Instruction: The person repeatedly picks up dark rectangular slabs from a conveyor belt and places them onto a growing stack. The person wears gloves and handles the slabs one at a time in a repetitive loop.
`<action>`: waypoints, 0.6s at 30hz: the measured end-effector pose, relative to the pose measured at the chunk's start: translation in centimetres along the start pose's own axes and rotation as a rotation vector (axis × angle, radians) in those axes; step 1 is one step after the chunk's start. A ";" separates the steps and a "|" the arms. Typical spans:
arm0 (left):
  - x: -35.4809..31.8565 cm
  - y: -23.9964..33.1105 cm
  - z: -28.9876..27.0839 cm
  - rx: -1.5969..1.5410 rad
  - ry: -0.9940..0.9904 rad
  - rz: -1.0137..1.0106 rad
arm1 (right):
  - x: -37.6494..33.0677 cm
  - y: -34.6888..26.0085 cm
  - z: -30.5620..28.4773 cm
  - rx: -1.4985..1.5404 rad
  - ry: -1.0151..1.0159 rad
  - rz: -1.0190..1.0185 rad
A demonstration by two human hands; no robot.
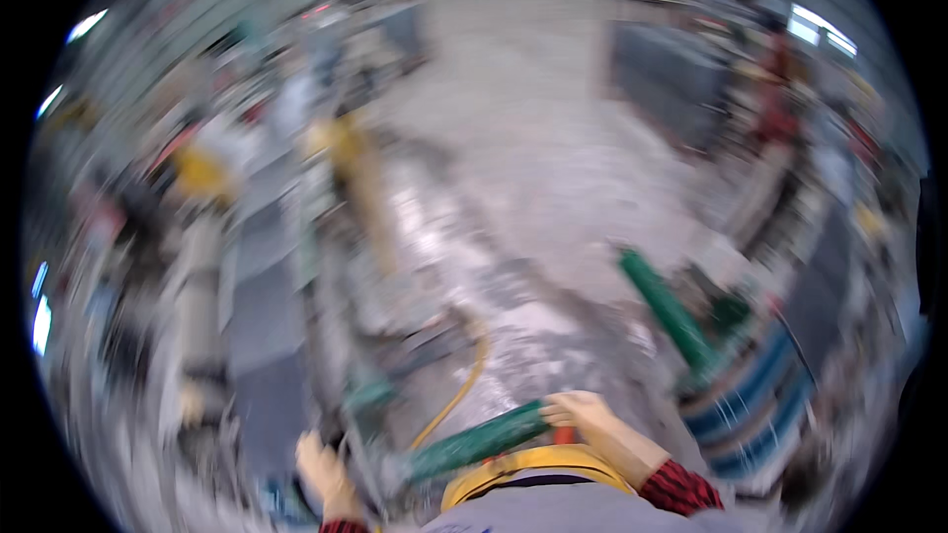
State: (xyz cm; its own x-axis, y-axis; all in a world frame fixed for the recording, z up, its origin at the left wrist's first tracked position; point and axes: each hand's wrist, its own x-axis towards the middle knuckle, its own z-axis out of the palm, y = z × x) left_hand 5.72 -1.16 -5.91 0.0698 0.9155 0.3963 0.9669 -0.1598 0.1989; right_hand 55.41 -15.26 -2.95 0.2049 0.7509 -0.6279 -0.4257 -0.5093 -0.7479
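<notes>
Motion blur softens the whole scene. Across the front of my body runs a green tube-shaped part (484,442), slanting up to the right. Its right end is under my right hand (585,417), whose fingers curl over it. A small orange-red piece (563,434) shows just below those fingers. Farther left, my left hand (324,474) is beside a dark, blurred part by a long grey surface (274,415). What its fingers touch is not clear. Both forearms come out of red-and-black checked sleeves.
A yellow hose (472,375) curves over the wet-looking floor (523,118). To the right stand another green tube (664,306) and blue-banded rounded equipment (746,410). Long grey slabs or belts line the left. A dark panel-like block (667,79) stands farther back on the right.
</notes>
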 end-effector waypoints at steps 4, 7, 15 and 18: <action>-4.0 0.6 -2.6 -0.195 0.195 -0.466 | 5.6 1.0 0.0 0.006 -0.230 0.081; -8.0 -4.0 -3.4 -0.876 0.738 -1.042 | 5.2 3.0 2.3 -0.028 -0.335 0.130; -9.2 -8.1 -8.1 -0.320 0.055 -1.154 | 6.3 0.7 9.0 -0.165 -0.317 0.048; -6.2 -8.1 -9.9 -0.989 0.300 -1.464 | 7.5 0.4 9.8 -0.149 -0.354 0.043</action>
State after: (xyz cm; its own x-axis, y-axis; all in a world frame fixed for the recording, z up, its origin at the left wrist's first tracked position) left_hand -4.99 -9.15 -1.13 -0.7745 0.4270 -0.4667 -0.3041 0.3956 0.8666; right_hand 48.13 -5.70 -5.81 -0.1383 0.8129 -0.5657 -0.2896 -0.5794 -0.7618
